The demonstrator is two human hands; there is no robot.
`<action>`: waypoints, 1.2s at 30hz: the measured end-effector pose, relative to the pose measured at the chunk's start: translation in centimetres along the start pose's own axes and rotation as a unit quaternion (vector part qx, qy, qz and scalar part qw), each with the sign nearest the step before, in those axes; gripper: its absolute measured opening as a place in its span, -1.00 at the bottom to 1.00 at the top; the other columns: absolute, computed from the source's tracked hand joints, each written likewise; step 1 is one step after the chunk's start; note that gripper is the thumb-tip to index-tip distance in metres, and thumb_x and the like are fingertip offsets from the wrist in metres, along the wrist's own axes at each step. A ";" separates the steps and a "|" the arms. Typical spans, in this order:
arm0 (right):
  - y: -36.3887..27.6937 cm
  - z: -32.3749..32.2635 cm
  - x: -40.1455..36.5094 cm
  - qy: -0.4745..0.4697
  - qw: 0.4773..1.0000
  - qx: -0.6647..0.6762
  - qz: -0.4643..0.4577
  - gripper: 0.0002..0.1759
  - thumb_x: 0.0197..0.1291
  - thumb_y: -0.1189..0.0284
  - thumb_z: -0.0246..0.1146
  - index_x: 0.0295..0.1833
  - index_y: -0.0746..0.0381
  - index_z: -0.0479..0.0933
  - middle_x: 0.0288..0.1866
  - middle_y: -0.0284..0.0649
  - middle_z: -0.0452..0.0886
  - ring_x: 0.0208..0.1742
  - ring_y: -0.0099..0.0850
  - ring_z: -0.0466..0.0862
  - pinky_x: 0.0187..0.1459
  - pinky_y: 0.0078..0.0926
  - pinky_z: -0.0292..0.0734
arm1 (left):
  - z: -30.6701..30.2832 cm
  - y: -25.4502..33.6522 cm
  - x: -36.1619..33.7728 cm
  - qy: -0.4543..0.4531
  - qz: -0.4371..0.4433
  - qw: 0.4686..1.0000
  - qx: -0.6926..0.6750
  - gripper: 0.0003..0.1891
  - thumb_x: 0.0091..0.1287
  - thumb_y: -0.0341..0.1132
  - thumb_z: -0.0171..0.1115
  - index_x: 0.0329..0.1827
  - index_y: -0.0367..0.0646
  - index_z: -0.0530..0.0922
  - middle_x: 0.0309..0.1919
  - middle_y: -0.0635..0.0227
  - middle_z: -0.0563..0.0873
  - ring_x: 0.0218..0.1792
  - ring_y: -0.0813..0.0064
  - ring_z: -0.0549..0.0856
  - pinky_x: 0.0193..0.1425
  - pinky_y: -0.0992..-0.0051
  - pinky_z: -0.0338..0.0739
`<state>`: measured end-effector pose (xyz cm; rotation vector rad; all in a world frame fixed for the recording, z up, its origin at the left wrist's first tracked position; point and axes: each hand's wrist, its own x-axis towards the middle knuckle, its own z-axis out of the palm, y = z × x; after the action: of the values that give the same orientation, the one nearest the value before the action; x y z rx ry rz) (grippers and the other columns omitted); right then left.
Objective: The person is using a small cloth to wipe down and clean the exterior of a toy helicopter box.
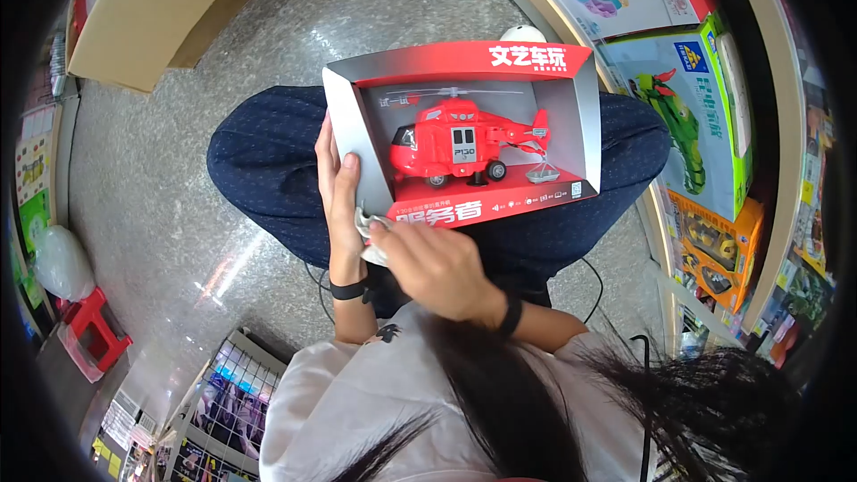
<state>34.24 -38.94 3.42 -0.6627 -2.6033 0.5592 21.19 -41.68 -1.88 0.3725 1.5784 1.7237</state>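
A red and silver toy box (585,138) with an open display front rests over my lap, tilted slightly. Inside it sits a red toy helicopter (464,138) with a grey door, black wheels and a small grey basket hanging near its tail. My left hand (337,201) grips the box's left side, thumb on the silver edge. At the box's lower left corner my right hand (437,268) is closed on a crumpled whitish cloth (370,236), pressing it near the corner. Most of the cloth is hidden behind the fingers.
A shelf on the right holds a green-edged dragon toy box (678,116) and an orange toy box (714,250). A cardboard box (152,18) stands at upper left. On the left are a red stool (98,330) and a wire rack (228,393) at lower left.
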 end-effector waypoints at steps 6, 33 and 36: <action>2.6 -2.2 1.1 -0.039 0.997 0.022 0.068 -0.65 0.00 0.52 0.34 -0.03 0.27 0.58 -0.38 -0.28 0.54 -0.41 -0.41 0.62 -0.44 -0.42 0.50 | -0.5 -0.9 0.3 -0.009 -0.010 1.000 -0.026 -0.27 0.43 -0.13 0.07 0.56 -0.32 0.07 0.55 0.07 0.17 0.54 0.29 0.16 0.57 0.35 -0.05; 4.8 -0.6 9.9 -0.131 0.973 0.117 -0.150 -0.74 0.02 0.51 0.22 -0.11 0.28 0.47 -0.27 -0.23 0.50 -0.24 -0.26 0.62 -0.31 -0.32 0.56 | -0.9 -1.9 0.2 -0.031 0.052 0.997 -0.046 -0.42 0.56 -0.08 -0.16 0.51 -0.27 0.12 0.48 0.09 0.25 0.51 0.25 0.19 0.57 0.27 0.00; 3.1 -1.6 7.1 -0.188 0.959 0.075 -0.200 -0.81 0.00 0.49 0.22 -0.23 0.27 0.46 -0.35 -0.27 0.42 -0.33 -0.40 0.57 -0.39 -0.42 0.53 | -2.1 -4.3 0.9 -0.019 0.029 0.994 -0.104 -0.41 0.54 -0.06 -0.13 0.50 -0.23 0.15 0.39 0.18 0.36 0.40 0.33 0.36 0.49 0.33 0.19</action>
<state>30.37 -32.32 5.20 0.0357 -2.8872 0.8003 20.58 -42.75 -6.57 0.3475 1.3560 1.8935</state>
